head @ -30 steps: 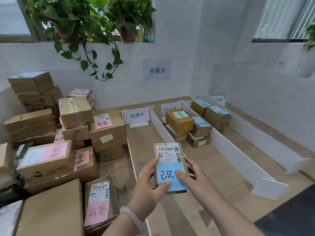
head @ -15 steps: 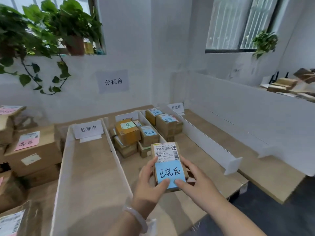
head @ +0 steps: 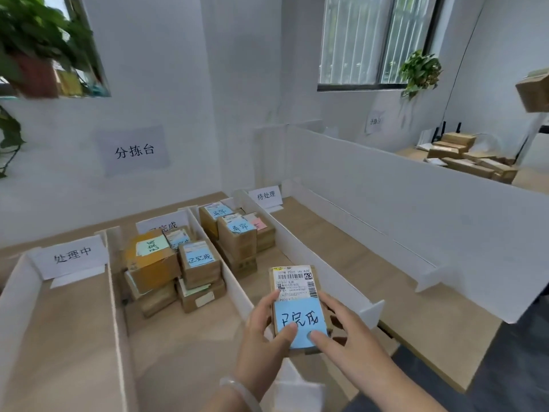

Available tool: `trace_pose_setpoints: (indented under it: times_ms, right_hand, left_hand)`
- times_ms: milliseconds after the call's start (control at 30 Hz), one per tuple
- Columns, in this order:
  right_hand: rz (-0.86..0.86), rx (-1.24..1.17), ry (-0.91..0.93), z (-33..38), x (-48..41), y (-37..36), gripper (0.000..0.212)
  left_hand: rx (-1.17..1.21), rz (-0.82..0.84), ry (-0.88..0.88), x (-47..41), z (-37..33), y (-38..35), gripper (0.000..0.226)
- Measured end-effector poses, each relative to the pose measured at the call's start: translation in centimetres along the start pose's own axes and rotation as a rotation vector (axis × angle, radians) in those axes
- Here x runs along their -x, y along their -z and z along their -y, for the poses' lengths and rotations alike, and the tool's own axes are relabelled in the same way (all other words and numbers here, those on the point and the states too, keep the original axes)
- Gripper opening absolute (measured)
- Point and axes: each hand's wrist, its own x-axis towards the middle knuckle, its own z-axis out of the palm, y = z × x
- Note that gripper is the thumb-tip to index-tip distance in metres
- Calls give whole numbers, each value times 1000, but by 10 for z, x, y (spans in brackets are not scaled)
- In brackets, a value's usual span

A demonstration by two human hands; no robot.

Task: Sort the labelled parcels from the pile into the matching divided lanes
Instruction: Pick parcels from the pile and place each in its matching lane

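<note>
So the small cardboard parcel (head: 295, 298) is up in the air, held in both hands over the near end of the lanes, just right of the white divider (head: 234, 281). Its long axis runs away from the person and leans a touch to the right. The barcode label (head: 294, 281) is at the far end and the blue note (head: 300, 319) reading 已完成 is at the near end, top face up to the camera.

The left hand (head: 261, 334) is curled round the left edge with its thumb on the note. The right hand (head: 350, 340) grips the right edge the same way, thumb on the note's lower corner. There's a pale bracelet (head: 237, 389) on the left wrist.

Left of that divider is the lane with the 已完成 sign (head: 163, 226), with a stack of boxes (head: 199, 263) at its far end. Next lane right has more boxes (head: 237, 236) with blue notes. The outer lanes carry the 处理中 sign (head: 71, 255) and the 待处理 sign (head: 265, 195).
</note>
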Motion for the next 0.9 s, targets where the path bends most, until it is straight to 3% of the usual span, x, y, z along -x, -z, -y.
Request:
trace_pose_setpoints:
  times_ms: [267,500,900]
  right_hand:
    - [45,56,7,-12,-92,42,66]
    - [128,56,54,-22,-146,46,67]
    - [540,27,210,-12,-218,8,66]
  left_hand:
    - [-60,-95,26,-96,24,-35,59]
    - [-53,-182,61,-128,22,-41,58]
    - [-34,-582,118,-111,19,-2,55]
